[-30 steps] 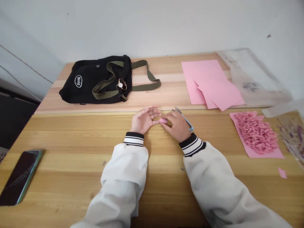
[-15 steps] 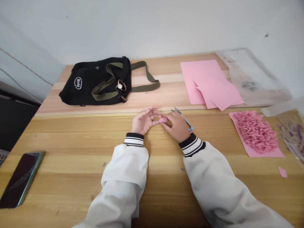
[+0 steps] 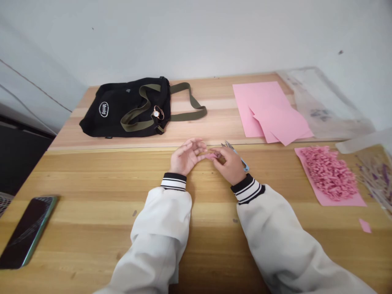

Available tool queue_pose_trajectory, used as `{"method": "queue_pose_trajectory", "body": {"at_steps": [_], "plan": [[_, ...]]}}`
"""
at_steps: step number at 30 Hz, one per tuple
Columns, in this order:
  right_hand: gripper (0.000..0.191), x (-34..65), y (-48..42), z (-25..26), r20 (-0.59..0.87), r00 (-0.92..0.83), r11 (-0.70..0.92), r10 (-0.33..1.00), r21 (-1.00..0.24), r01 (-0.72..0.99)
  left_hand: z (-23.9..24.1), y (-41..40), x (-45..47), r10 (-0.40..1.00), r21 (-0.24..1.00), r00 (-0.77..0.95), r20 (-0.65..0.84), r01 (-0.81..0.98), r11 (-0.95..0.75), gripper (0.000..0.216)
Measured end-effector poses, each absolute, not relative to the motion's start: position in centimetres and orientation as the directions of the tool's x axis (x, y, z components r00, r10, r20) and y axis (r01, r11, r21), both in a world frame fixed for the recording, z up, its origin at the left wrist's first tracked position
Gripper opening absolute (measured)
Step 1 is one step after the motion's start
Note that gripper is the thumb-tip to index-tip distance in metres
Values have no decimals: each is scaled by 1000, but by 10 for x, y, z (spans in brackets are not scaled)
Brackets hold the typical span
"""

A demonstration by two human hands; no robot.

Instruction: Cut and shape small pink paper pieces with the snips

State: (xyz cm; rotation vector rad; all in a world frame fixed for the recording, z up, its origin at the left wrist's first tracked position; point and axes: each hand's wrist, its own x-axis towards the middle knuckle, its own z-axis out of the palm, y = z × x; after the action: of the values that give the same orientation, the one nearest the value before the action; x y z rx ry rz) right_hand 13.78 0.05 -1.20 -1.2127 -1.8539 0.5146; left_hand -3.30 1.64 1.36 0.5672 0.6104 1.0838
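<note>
My left hand (image 3: 185, 157) and my right hand (image 3: 229, 163) meet at the middle of the wooden table (image 3: 92, 179). Between their fingertips is a small pink paper piece (image 3: 210, 155), pinched from both sides. My right hand also carries small scissors (image 3: 240, 159) with a light blue handle, whose blades point away past the knuckles. Both arms wear white sleeves with black-and-white striped cuffs.
A black bag (image 3: 128, 107) with olive straps and a watch lies at the back left. Pink sheets (image 3: 269, 112) lie back right, a pink sheet heaped with pink paper bits (image 3: 329, 173) to the right, clear plastic bags (image 3: 324, 108) beyond. A phone (image 3: 26, 230) lies near left.
The hands stay together at the table's middle, with the fingers shifting slightly on the pink piece. The view has tilted a little; nothing else has moved.
</note>
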Motion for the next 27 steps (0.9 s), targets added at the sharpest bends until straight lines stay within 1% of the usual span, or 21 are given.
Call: {"method": "queue_pose_trajectory", "body": {"at_steps": [4, 6, 8, 10, 13, 16, 19, 23, 27], "plan": [[11, 136, -1, -12, 385, -93, 380, 918, -790, 481, 13, 17, -33, 940, 694, 311, -143, -645, 319, 25], [13, 136, -1, -11, 351, -47, 336, 935, -839, 429, 12, 17, -32, 954, 714, 265, -138, -641, 281, 25], [17, 136, -2, -9, 330, -14, 309, 944, -869, 386, 10, 18, -30, 970, 759, 204, -134, -608, 233, 25], [21, 137, -2, -8, 332, -9, 312, 943, -876, 368, 8, 19, -26, 985, 830, 120, -120, -532, 166, 24], [24, 138, -1, -8, 351, -20, 332, 936, -865, 377, 5, 18, -19, 998, 939, 11, -59, -339, 60, 22], [24, 138, -1, -7, 371, -39, 355, 928, -848, 394, 2, 17, -13, 1000, 986, 29, -9, -167, 14, 22], [24, 137, -1, -6, 362, -56, 353, 930, -844, 403, 0, 16, -11, 996, 997, 84, -8, -74, 14, 23], [18, 136, -3, -5, 322, -64, 320, 945, -860, 397, 0, 17, -13, 983, 999, 185, 23, -31, -17, 24], [22, 136, -4, -2, 348, -88, 354, 933, -848, 394, 1, 17, -14, 972, 1000, 233, 12, 11, -15, 23]]}}
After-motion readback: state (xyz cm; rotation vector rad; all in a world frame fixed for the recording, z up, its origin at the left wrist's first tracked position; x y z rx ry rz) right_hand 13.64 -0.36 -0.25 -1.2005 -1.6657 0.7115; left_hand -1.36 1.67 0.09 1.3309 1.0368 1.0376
